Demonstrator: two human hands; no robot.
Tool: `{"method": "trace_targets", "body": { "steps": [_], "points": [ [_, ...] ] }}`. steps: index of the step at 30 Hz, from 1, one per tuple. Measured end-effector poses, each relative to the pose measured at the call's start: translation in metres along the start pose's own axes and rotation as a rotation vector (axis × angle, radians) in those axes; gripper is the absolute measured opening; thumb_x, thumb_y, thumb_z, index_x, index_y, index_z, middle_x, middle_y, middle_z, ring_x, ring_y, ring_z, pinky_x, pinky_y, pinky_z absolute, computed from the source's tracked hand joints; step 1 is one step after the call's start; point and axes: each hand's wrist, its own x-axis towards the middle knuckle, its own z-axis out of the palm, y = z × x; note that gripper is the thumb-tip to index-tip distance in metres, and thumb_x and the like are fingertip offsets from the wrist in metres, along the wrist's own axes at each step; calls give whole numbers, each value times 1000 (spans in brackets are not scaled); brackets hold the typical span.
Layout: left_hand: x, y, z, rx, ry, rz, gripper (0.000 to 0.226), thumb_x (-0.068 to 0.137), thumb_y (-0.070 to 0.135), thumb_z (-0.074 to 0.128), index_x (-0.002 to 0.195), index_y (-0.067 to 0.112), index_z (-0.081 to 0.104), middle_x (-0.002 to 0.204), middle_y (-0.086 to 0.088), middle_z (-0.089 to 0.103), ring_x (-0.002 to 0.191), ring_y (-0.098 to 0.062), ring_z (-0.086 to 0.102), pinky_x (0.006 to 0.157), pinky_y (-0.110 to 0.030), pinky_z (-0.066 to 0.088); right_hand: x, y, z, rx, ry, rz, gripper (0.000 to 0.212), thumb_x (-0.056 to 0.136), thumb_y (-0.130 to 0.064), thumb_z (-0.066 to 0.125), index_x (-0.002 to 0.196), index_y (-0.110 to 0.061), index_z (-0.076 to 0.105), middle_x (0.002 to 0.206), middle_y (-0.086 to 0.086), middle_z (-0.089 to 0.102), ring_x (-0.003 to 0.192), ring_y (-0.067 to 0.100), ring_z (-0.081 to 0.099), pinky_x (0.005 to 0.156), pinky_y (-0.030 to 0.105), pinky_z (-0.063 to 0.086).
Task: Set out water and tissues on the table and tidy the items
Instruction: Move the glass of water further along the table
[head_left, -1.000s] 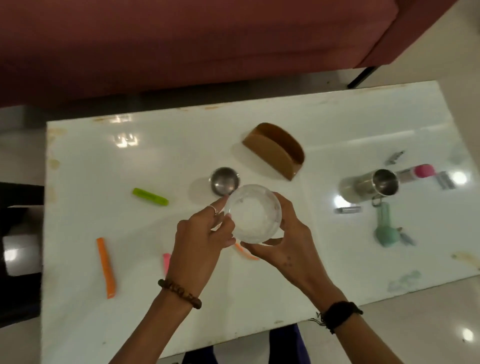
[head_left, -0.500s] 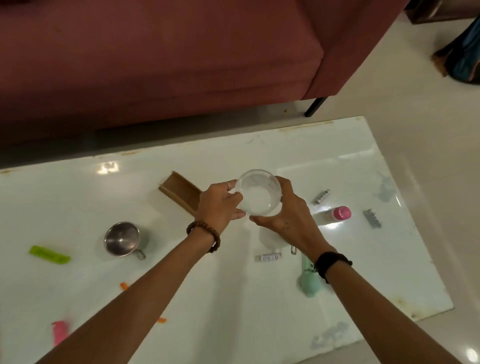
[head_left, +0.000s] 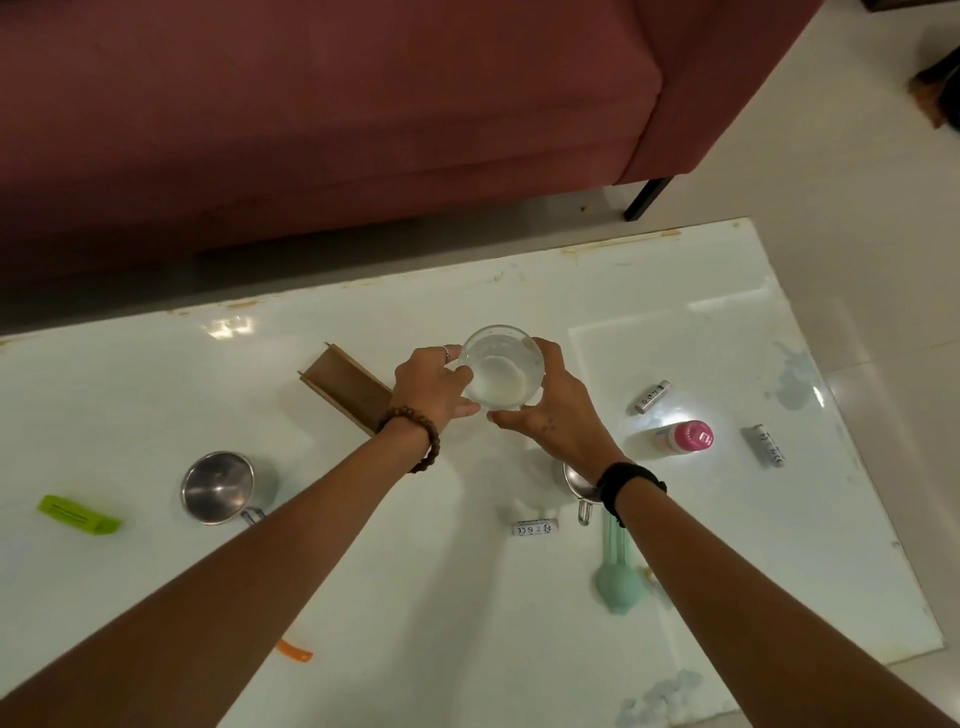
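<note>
Sofa (head_left: 322, 130) beyond hands. Table (head_left: 649, 291) under them. Holder (head_left: 345, 387) just behind left wrist, no tissues visible in it. Glass (head_left: 501, 371) of water held between both: left hand (head_left: 428, 387) and right hand (head_left: 553, 410) closed round its sides; touching table or not, cannot tell. Cup (head_left: 218, 486) left of left arm; second cup (head_left: 576, 480) under right wrist. Bottle (head_left: 683, 439), batteries (head_left: 652, 396) right of right hand, unsorted. Judgement: water nearly set out; tissues and tidying remain.
</note>
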Motion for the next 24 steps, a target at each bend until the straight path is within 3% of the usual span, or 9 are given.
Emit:
{"method": "trace_targets", "body": {
  "steps": [3,7,9,11,14,18,24],
  "points": [
    [3,-1,-1,0,-1,-2,39,86,1,50,125,5,52,138,-9,49,95,-36,66,64,-23,57,-5,1,5,54,58,25,71,67,-17,80,123,-30,39,112,-19,53,99,-8,52,77,7,42],
    [-3,-5,-6,-80,-40,-47,43,87,3,55,129,2,47,131,-18,54,105,-36,62,89,-42,54,-21,-11,15,58,140,68,92,71,-15,79,142,-21,21,141,-4,37,119,0,35,99,16,35],
    [-19,-12,-11,-88,-28,13,43,86,8,59,127,1,48,126,-19,55,110,-32,58,93,-43,51,-37,-23,24,27,222,46,94,70,-17,79,143,-22,19,139,-9,30,116,-10,28,92,-3,26],
    [-41,-25,-22,-112,31,108,33,86,12,60,118,6,56,114,-11,60,108,-25,58,94,-41,50,-56,-39,36,-7,313,-19,89,71,-14,78,141,-23,23,135,-13,27,114,-13,29,87,-10,23],
    [-80,-53,-50,-168,79,216,14,88,13,56,98,17,65,94,4,66,94,-14,62,83,-30,55,-87,-69,59,-28,374,-143,66,78,-13,71,129,-38,36,126,-27,39,119,-10,39,96,1,32],
    [-126,-98,-111,-247,160,191,18,87,9,55,83,24,65,81,8,69,80,-5,66,70,-19,56,-118,-118,123,-23,279,-221,43,84,-5,60,107,-41,50,109,-24,58,100,3,60,83,7,45],
    [-182,-187,-257,-172,407,169,23,87,9,56,81,30,64,82,15,69,80,4,64,67,-9,51,-145,-187,281,13,-114,-187,38,84,-4,58,102,-38,56,108,-24,62,91,2,63,78,8,45]
  ]
}}
